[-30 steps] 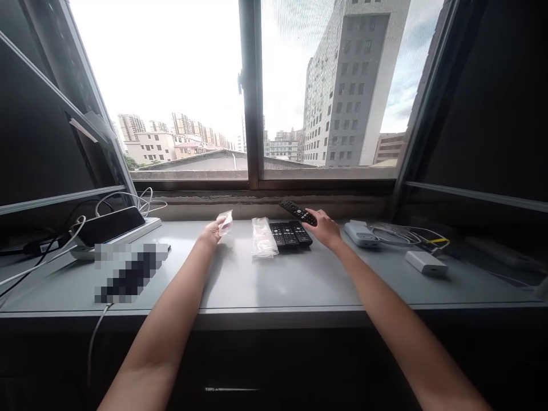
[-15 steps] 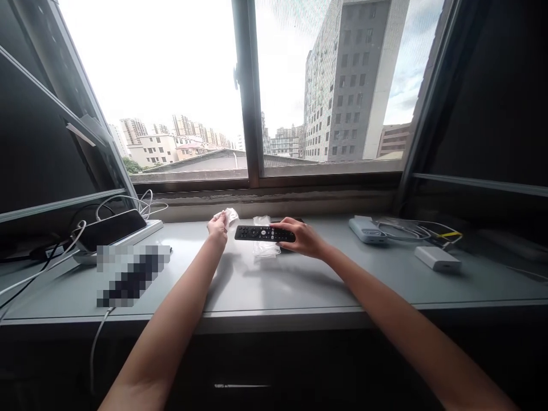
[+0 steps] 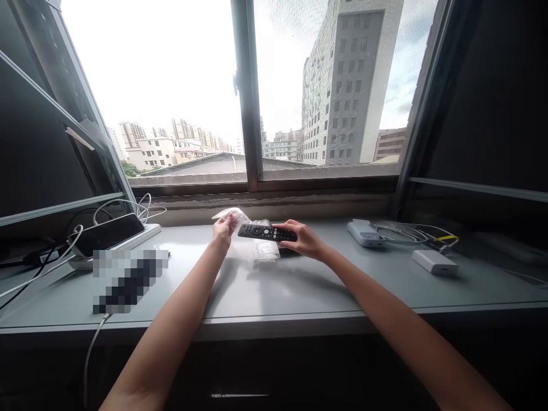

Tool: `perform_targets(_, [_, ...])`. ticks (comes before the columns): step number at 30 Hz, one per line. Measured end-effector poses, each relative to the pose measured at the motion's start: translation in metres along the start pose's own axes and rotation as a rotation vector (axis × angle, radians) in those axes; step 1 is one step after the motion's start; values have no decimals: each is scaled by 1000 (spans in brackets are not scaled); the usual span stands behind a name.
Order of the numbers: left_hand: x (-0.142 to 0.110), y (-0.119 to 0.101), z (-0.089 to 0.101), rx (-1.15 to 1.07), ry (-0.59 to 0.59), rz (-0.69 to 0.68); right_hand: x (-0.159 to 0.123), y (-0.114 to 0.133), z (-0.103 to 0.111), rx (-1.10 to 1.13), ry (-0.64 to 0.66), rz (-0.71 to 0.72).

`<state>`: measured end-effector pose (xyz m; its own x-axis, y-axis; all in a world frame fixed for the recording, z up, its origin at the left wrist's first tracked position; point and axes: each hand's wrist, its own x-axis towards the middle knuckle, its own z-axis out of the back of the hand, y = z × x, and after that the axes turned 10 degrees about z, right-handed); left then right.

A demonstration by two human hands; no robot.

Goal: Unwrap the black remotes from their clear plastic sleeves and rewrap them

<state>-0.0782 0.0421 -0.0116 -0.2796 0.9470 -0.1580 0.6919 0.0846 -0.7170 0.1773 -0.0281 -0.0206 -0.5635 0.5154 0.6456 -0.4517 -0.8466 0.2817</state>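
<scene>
A white tissue or wipe [image 3: 238, 215] is pinched in my left hand [image 3: 224, 228], its loose part spreading out above and to the right of the fingers. My right hand [image 3: 302, 238] grips the right end of a black remote control [image 3: 259, 231], which lies level in the air with its buttons facing me. Behind and below the remote, a clear plastic packet with white contents [image 3: 266, 251] rests on the desk. A dark flat object beside the packet is mostly hidden by my right hand.
On the left are a phone on a stand [image 3: 107, 235], white cables [image 3: 148, 211] and a pixelated dark object [image 3: 128, 282]. To the right lie a pale blue power bank [image 3: 365, 233], a bagged cable [image 3: 402, 231] and a white adapter [image 3: 434, 262]. A window [image 3: 252, 114] rises behind the desk [image 3: 299, 297].
The tissue has spread wider in my left hand, which has moved slightly right. The remote stays in my right hand, nearly in place. The view has shifted a little.
</scene>
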Motion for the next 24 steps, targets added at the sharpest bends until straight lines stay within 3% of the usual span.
perform_targets(10, [0, -4, 0, -45, -11, 10, -1, -2, 4, -18, -2, -14])
perform_targets(18, [-12, -2, -8, 122, 274, 98, -1, 0, 5, -120, -70, -98])
perform_targets(24, [-24, 4, -13, 163, 418, 98, 0, -1, 4, -142, -174, -95])
